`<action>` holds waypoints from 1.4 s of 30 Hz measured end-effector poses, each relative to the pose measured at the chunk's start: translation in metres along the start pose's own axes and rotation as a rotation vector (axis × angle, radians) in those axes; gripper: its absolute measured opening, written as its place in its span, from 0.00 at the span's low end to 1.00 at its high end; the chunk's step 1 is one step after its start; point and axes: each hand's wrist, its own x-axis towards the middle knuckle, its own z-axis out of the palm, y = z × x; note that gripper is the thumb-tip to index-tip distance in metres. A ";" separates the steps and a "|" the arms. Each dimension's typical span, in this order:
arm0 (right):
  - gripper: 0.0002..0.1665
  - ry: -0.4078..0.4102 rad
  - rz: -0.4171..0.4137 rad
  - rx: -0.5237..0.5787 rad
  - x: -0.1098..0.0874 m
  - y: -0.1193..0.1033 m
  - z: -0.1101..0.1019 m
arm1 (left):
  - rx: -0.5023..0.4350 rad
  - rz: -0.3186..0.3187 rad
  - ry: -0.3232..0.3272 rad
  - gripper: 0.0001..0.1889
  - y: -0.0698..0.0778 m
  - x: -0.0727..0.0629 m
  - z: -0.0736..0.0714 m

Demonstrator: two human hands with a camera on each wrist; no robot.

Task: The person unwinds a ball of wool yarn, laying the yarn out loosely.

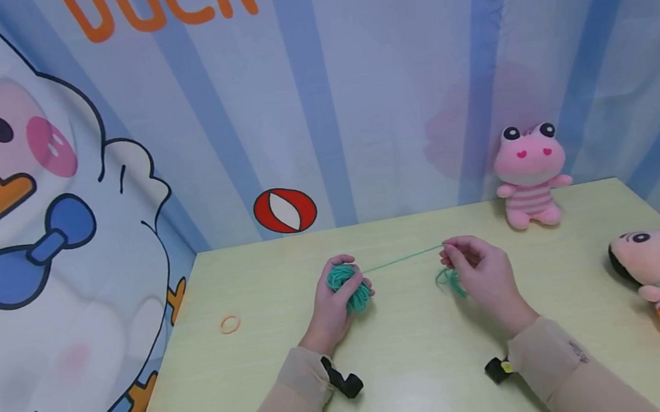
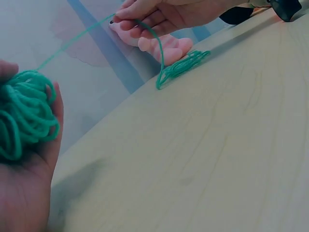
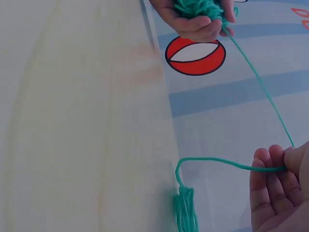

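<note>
Orange capitals (image 1: 149,24) spell "DUCK" on striped backdrop (image 1: 389,79)

The word "DUCK" runs in large, rounded orange letters along the upper left of the head camera's frame, printed on blue-striped cloth. The picture's top edge crops the lettering, cutting away the upper part of all four characters, though the word can be read. At lower right, small dark print (image 1: 579,352) marks the cuff of the right sleeve (image 1: 541,348), too tiny to make out. The two wrist cameras' frames show no legible wording.
</note>
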 end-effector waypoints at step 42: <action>0.21 -0.038 0.142 -0.516 0.002 0.038 -0.070 | 0.054 -0.001 0.129 0.15 0.000 0.000 -0.001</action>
